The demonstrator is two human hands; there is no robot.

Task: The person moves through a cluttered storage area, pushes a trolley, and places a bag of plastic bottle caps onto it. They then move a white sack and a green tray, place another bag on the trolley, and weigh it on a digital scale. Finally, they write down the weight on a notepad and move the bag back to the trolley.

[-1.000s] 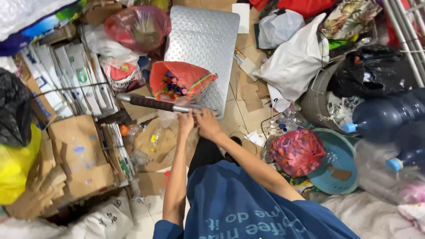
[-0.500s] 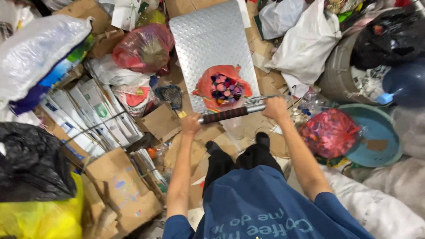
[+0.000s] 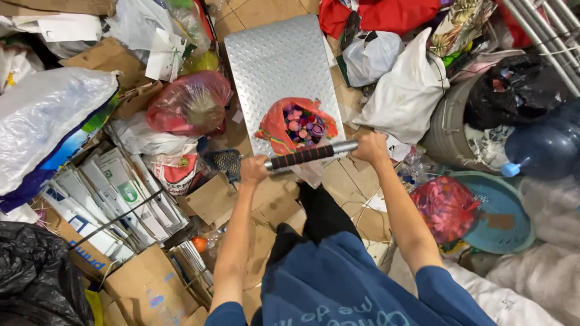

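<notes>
Your left hand (image 3: 252,170) and right hand (image 3: 370,148) have their fingers wrapped shut around the two ends of a metal bar with a black grip (image 3: 308,154), held level just above an open red bag of coloured caps (image 3: 297,125) that sits on the silver checker-plate platform (image 3: 272,66). Keep both fists tight and the bar level, so the bag stays centred on the plate, clear of the cardboard (image 3: 211,199) beside it.

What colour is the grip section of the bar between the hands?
Black with thin red rings, on a silver metal bar. Head view, the only one, shows it clearly.
</notes>
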